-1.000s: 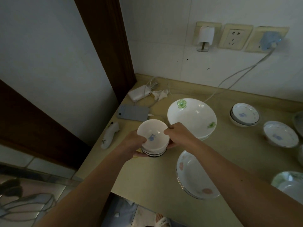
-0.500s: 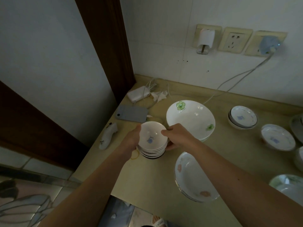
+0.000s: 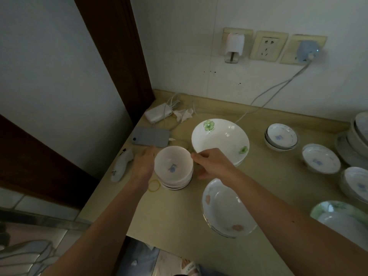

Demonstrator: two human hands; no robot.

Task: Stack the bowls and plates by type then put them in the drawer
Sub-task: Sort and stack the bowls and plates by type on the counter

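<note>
We have the stack [image 3: 175, 172] of small bowls on the counter [image 3: 175, 214], near its left edge. Our left hand [image 3: 144, 166] lies flat against its left side, fingers straight; our right hand [image 3: 211, 163] sits just beside its right rim, fingers loosely curled and, as far as we can tell, holding nothing.

The bowls look like glazed ceramic: stiff, slick, breakable, and fairly heavy once nested. We judge the safest hold is low, with both hands cupping the bottom bowl, not the top rim, since the upper bowls could slide.

A yellow rubber band [image 3: 154, 185] lies touching the stack's near-left foot. A phone [image 3: 150, 137] and a white gadget [image 3: 121, 166] lie to the left, and a big bowl [image 3: 220, 140] with green flowers stands just behind our right hand. A pink-flowered dish [image 3: 227, 210] overhangs the near edge, so we should mind our right forearm above it. More saucers [image 3: 280, 136] wait to the right. No drawer is in sight.
</note>
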